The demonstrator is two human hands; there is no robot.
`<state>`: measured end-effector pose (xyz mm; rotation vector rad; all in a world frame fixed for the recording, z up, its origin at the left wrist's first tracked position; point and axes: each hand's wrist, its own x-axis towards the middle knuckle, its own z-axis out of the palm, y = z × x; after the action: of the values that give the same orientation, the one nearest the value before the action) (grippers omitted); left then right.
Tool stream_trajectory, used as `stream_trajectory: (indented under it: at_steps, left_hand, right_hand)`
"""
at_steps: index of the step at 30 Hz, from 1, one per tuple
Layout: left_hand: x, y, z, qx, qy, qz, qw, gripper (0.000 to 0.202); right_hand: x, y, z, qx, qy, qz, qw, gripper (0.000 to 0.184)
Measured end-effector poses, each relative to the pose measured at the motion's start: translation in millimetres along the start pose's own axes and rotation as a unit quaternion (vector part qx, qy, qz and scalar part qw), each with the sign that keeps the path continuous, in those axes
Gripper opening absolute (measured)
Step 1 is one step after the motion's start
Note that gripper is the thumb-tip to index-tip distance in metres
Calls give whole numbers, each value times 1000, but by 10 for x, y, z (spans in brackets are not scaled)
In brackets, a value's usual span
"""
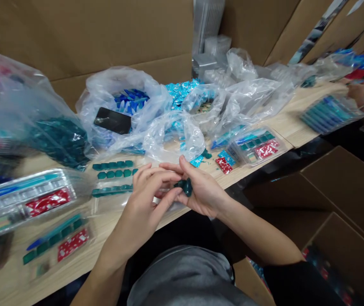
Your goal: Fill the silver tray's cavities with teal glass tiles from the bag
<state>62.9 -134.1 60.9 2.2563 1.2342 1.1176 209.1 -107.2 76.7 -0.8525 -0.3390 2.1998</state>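
My left hand [145, 199] and my right hand [206, 193] meet above the table's front edge. Between them are small dark green glossy pieces [186, 187], too blurred to count. The left thumb and fingertips pinch at them, while the right fingers are curled around them from the other side. Just left of my hands, rows of teal-green square pieces [114, 174] lie on the table. Behind my fingers sits a crumpled clear plastic bag [174, 136]. Small red sachets [223, 165] and blue sachets [226, 157] lie to the right.
Clear trays [52, 244] with pens, green pieces and red sachets lie at left; another filled tray stack [258, 146] is at right. Behind are plastic bags, one bearing a black phone [113, 120]. Cardboard boxes [338, 250] stand below right. Another person's hand [360, 93] is far right.
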Motion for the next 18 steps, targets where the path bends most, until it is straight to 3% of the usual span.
stream_trajectory:
  at_steps: [3,6,8,13,15,18]
  left_hand:
    - [5,-71,13,-10,73,-40,996,12]
    - [-11,-151,29,-22,133,-75,988,13]
    - [-36,-210,32,-30,119,-79,989,14]
    - [-80,-372,44,-140,14,-111,984,21]
    - [-79,-387,75,-194,13,-144,970,29]
    - [-92,-331,140,-235,55,-198,950,40]
  right_hand:
    - [41,28,-47,3,-25,-6,1000,34]
    - [96,85,-180,-43,-60,-59,995,31]
    - [138,120,-278,-87,-74,-107,988,46]
    - [206,150,-376,-139,-71,-156,975,53]
    - [210,160,-360,-123,-60,-162,977,54]
    - [196,208,-335,-110,-59,-168,978,51]
